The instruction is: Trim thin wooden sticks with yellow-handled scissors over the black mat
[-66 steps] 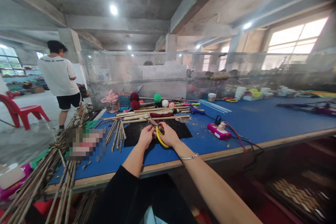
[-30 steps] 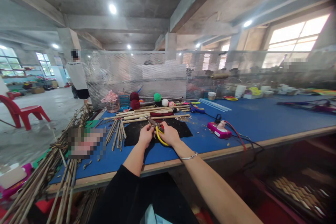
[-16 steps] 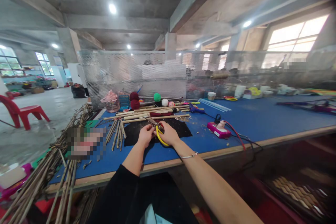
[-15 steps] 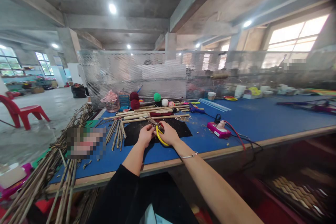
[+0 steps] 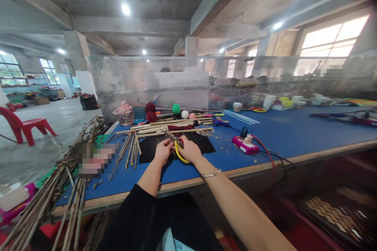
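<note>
Above a black cloth (image 5: 150,147), my right hand (image 5: 190,150) is closed around yellow-handled scissors (image 5: 180,156). Their grey blades point up and to the left. Close beside them, my left hand (image 5: 163,151) has its fingers pinched together near the base of the blades; what they hold, if anything, is too small to make out. A short bundle of twigs (image 5: 131,150) lies just left of the cloth. Pale sticks (image 5: 176,122) lie in a row behind both hands, with a dark red piece (image 5: 180,128) among them.
Long branches (image 5: 55,188) overhang the blue table's left edge. Dark red, green and white balls (image 5: 176,109) and a pink-lidded jar (image 5: 126,113) stand at the back, before a perforated metal screen (image 5: 123,82). A glue gun (image 5: 220,122) and a magenta power strip (image 5: 245,146) with cords lie right.
Both hands stay in nearly the same place, with the scissors still in my right hand. The blades look slightly closer together now.
</note>
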`<state>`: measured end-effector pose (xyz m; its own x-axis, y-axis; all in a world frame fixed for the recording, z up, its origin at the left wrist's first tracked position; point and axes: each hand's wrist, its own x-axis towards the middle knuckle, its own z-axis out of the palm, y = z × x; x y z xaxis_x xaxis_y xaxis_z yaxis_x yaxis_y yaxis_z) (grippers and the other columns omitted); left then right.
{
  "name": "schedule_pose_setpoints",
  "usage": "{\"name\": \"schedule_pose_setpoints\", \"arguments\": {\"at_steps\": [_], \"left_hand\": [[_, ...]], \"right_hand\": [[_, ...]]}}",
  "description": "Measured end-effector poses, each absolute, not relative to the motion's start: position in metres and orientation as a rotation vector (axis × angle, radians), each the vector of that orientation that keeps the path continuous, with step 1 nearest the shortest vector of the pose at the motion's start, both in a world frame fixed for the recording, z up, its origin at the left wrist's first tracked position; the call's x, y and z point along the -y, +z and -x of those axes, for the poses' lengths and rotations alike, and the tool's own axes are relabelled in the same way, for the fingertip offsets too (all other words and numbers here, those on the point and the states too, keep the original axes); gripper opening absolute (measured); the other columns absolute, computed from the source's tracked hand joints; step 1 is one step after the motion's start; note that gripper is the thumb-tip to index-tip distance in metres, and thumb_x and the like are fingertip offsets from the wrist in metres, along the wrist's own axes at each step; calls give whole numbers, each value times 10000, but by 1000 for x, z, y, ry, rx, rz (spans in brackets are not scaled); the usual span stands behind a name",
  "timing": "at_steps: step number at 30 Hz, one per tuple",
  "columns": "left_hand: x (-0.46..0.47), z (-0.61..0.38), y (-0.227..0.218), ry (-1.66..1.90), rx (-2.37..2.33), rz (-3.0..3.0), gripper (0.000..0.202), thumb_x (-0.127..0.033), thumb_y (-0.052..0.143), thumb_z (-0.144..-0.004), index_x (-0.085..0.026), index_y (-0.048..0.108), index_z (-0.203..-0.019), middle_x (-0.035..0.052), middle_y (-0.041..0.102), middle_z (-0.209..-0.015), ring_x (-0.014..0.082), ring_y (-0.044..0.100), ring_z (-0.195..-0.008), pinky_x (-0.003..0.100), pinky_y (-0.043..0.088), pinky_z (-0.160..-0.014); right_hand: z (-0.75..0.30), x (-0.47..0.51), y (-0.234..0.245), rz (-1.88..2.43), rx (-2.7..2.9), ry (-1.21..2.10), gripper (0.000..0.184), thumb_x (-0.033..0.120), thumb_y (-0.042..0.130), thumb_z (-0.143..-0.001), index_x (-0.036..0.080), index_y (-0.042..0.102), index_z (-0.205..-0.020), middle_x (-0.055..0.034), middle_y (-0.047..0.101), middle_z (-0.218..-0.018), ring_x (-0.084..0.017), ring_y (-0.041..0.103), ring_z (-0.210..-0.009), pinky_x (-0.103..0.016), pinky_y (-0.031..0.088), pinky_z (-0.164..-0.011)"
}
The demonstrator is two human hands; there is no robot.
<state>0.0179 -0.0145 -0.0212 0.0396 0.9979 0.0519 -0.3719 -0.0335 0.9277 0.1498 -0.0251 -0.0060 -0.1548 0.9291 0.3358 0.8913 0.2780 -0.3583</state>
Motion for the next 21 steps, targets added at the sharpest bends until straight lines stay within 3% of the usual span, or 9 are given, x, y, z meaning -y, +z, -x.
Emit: {"name": "schedule_pose_setpoints", "arguments": {"at_steps": [5, 13, 21], "left_hand": [[13, -18, -22, 1362, -860, -972, 350, -190, 667, -615, -130, 623, -957, 69, 643, -827, 92, 560, -571, 229, 472, -572], [10, -18, -23, 1351, -842, -975, 325, -188, 632, -648, -132, 618, -968, 43, 629, -724, 68, 527, -503, 205, 450, -541], [13, -20, -19, 1324, -847, -1004, 274, -167, 589, -677, -125, 617, -947, 45, 630, -691, 100, 563, -561, 213, 462, -548]], "right_hand": [[-152, 20, -10, 1641, 2063, 103, 463, 582, 442, -740, 236, 431, -1047, -44, 627, -840, -204, 595, -765, -250, 349, -586], [-151, 22, -9, 1682, 2027, 82, 469, 588, 464, -718, 250, 435, -1041, -38, 632, -849, -208, 596, -773, -267, 365, -617], [-150, 25, -7, 1518, 2045, 136, 506, 524, 537, -696, 238, 420, -1097, -41, 586, -1005, -176, 551, -917, -256, 380, -722]]}}
